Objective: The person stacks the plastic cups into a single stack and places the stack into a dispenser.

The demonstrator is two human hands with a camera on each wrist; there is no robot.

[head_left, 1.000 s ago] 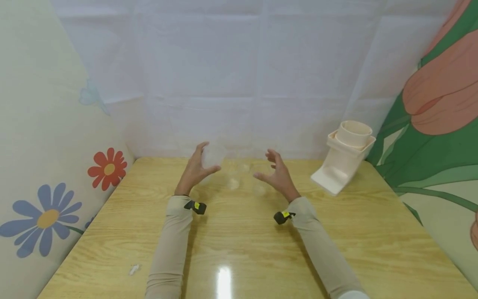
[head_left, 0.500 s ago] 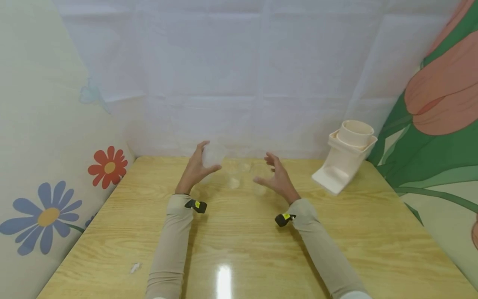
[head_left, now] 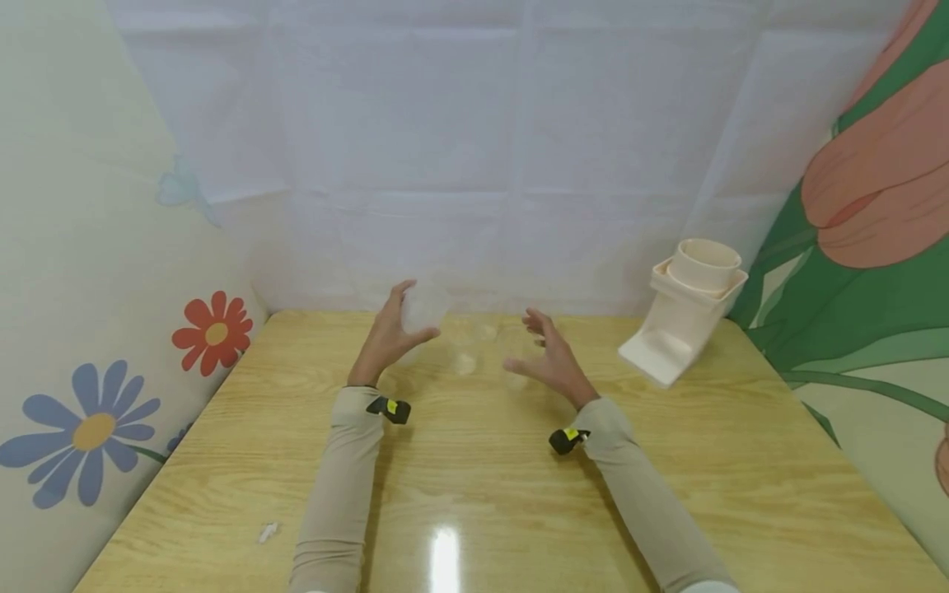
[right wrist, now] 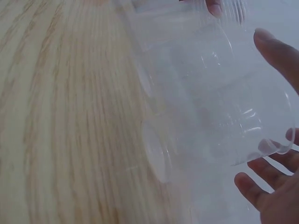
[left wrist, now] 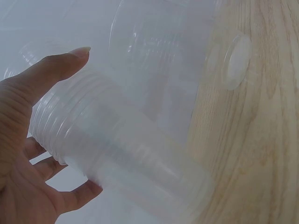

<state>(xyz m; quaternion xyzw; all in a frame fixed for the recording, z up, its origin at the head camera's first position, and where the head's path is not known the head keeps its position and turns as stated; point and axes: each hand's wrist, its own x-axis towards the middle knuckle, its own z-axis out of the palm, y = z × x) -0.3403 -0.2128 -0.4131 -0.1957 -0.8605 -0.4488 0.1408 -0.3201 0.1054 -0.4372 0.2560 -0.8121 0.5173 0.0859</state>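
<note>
In the head view, my left hand (head_left: 381,339) holds a stack of clear plastic cups (left wrist: 107,121) near the table's far edge. The left wrist view has the thumb over the stack's ridged rims and the fingers beneath. My right hand (head_left: 554,362) is spread around the rim end of a single clear cup (right wrist: 233,126) standing on the table. Its thumb is apart from that cup; whether a fingertip touches the rim I cannot tell. Between the hands stand more clear cups (head_left: 465,361), faint against the white backdrop.
To the right, a cream-coloured stand with a round tube on top (head_left: 678,317) occupies the wooden table (head_left: 474,461). A small white scrap (head_left: 268,532) lies at the front left. A white sheet (head_left: 415,148) hangs behind the far edge.
My right hand has shifted slightly toward me, down in the head view. The left hand keeps its place with the stack of cups.
</note>
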